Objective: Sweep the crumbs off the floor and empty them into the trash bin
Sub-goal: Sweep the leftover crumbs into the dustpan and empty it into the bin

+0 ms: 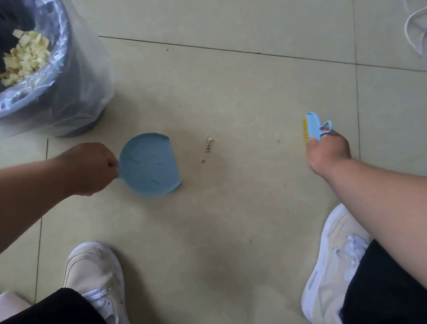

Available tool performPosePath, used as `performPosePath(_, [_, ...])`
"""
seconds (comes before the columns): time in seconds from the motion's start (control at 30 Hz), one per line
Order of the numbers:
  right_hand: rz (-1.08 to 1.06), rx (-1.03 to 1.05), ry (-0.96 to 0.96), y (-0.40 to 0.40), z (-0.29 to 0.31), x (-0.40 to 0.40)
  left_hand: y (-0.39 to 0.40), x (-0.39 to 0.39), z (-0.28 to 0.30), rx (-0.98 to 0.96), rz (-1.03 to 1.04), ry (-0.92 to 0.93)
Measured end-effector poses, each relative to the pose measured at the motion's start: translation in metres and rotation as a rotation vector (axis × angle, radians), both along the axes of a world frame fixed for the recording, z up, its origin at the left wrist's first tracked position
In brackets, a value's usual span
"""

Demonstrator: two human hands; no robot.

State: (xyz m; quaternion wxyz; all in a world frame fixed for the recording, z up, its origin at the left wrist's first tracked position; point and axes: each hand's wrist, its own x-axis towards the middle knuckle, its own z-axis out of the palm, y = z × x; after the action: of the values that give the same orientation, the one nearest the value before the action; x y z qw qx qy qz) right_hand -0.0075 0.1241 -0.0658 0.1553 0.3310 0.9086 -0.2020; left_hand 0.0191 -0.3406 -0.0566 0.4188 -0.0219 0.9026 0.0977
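Far left: trash bin (63, 82), clear-bag lined, pale food pieces (25, 56) heaped inside. Left hand (89, 168) clamped on the handle of blue dustpan (149, 165); pan low at the floor (243, 213), open edge facing right. Just right of the pan: small patch of crumbs (208, 144) on the tile. Well right of that: right hand (325, 150) clamped on blue brush (313, 126), yellow bristles facing left, apart from the crumbs. Far right: white cord (426, 21) looped on floor. Near edge: two white shoes.
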Motion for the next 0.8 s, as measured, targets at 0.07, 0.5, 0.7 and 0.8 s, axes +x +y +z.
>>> performPosePath(0.07, [-0.01, -0.061, 0.019, -0.017, -0.006, 0.009, 0.002, -0.003, 0.001, -0.028, -0.043, -0.014])
performPosePath(0.5, [0.398, -0.389, 0.047, -0.165, -0.022, 0.031, -0.002, -0.004, -0.002, 0.032, 0.052, -0.023])
performPosePath(0.7, [0.484, -0.184, 0.153, -0.15, -0.012, -0.005, -0.004, -0.002, -0.002, 0.033, 0.067, -0.026])
performPosePath(0.8, [0.442, -0.143, 0.208, -0.131, -0.008, -0.024, -0.005, 0.0, -0.002, 0.021, 0.054, -0.033])
